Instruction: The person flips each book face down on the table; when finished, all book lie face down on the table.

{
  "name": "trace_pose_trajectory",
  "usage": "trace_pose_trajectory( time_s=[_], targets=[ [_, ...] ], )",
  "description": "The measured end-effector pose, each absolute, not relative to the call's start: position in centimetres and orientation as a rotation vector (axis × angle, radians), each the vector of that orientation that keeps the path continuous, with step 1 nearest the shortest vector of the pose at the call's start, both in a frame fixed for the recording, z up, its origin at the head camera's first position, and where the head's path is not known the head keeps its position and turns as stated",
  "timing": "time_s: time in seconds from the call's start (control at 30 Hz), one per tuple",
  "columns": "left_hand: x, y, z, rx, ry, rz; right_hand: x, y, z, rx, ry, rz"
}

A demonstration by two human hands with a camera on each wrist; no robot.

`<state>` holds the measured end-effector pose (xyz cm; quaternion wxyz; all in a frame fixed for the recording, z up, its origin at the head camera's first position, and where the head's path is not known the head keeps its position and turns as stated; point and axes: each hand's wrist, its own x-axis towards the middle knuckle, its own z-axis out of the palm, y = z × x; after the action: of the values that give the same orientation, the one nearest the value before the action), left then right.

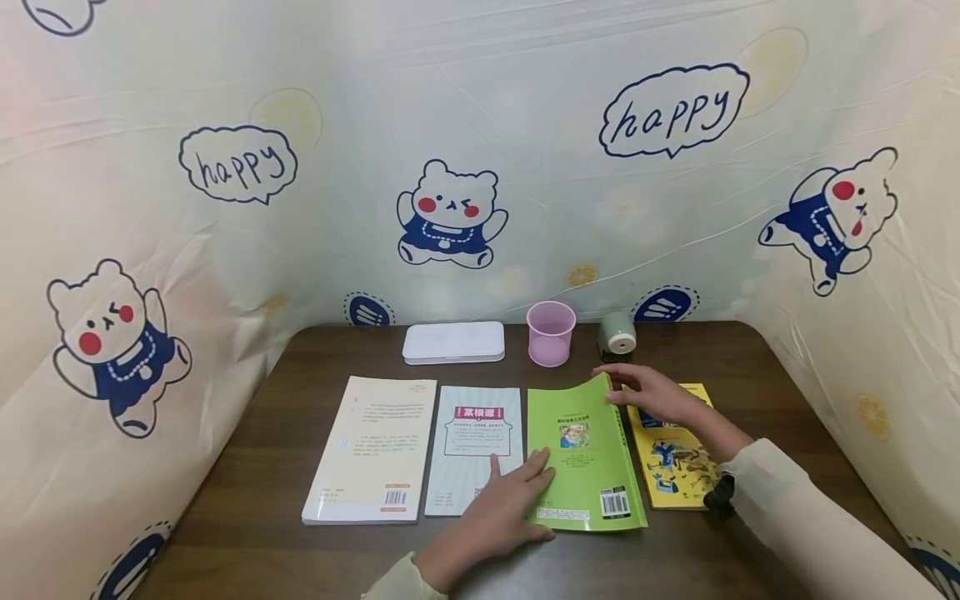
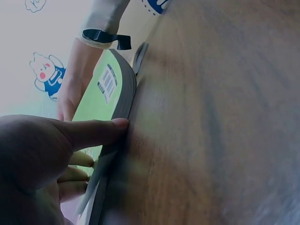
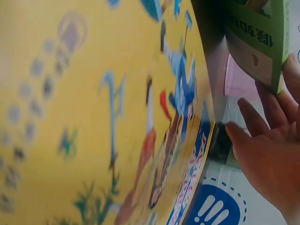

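Note:
The green book (image 1: 581, 479), barcode side up, lies on the table with its upper right corner raised and curved. My right hand (image 1: 656, 396) grips that corner; in the right wrist view, the thumb is on one face of the green book (image 3: 267, 61) and fingers are on the other. Along the book's lower left side, my left hand (image 1: 498, 517) rests with fingers spread. Its thumb lies across the bottom edge in the left wrist view, where the green book (image 2: 101, 93) shows its page edges. Beneath my right forearm is a yellow book (image 1: 671, 458), partly covered.
Left of the green book lie a light blue book (image 1: 472, 479) and a cream book (image 1: 375, 433). Behind them stand a white flat case (image 1: 453, 343), a pink cup (image 1: 551, 333) and a small grey-green round-fronted device (image 1: 617, 333). A printed cloth (image 1: 525, 108) hangs behind the table.

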<state>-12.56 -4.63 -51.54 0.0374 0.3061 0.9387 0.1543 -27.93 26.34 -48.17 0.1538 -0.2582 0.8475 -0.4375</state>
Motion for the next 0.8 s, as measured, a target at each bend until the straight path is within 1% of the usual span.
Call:
trace_pose_trajectory(
  time_s=[0.33,0.57,0.8],
  targets=[
    [-12.5,-4.7,-51.7,0.93,2.873,0.508,-28.3,27.1,-48.8,-0.717,2.508,-1.084],
    [-12.5,-4.8,-51.8,0.956,2.879,0.524,-28.6,27.2,-49.5,-0.645,2.57,-0.941],
    [-12.5,-4.9,-51.7,0.955,2.88,0.523,-28.7,26.9,-49.8,-0.608,2.589,-0.924]
  ],
)
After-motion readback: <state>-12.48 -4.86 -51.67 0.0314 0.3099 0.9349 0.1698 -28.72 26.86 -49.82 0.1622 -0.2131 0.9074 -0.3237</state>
